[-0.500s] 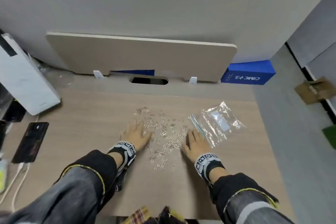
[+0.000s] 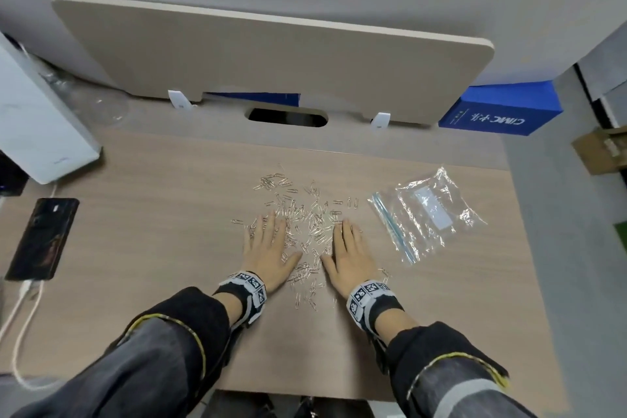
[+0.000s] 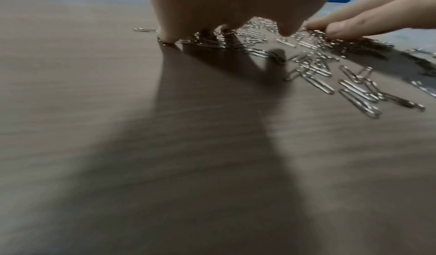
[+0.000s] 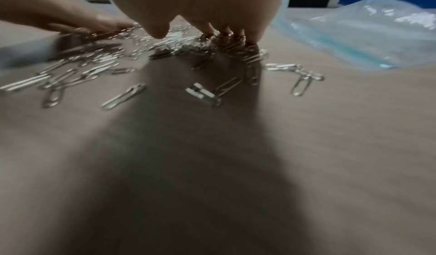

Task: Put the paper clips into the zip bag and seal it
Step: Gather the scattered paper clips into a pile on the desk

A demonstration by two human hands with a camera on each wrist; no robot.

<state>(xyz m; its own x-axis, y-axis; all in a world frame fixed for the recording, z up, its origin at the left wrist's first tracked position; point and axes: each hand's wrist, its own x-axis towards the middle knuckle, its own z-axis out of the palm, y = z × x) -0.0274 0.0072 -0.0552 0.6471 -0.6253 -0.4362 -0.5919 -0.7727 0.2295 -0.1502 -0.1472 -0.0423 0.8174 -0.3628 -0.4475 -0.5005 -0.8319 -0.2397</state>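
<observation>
Though pressed down among the clips (image 2: 305, 224), grip none: left hand (image 2: 268, 253) and right hand (image 2: 349, 258) both flat, palms down, fingers straight, nothing held. Compared with half a second back, stand closer together, with the clips between them drawn into a tighter heap. Reads as a raking step: gather first, scoop after. No clip yet in the bag (image 2: 427, 210). Lies flat on the table (image 2: 152, 214), to the right of the right hand, apart from it and untouched. Cannot tell whether its zip strip is open or closed.

From the head view: whole layout, with stragglers beyond the fingertips (image 2: 273, 224) and back by the wrists, outside the sweep. From the left wrist view: fingertips down on the table at the heap's edge, right hand opposite across the clips. From the right wrist view only: several clips bunched against the fingertips, loose ones behind the hand, bag crumpled and near. Expect a further sweep for the stragglers.
</observation>
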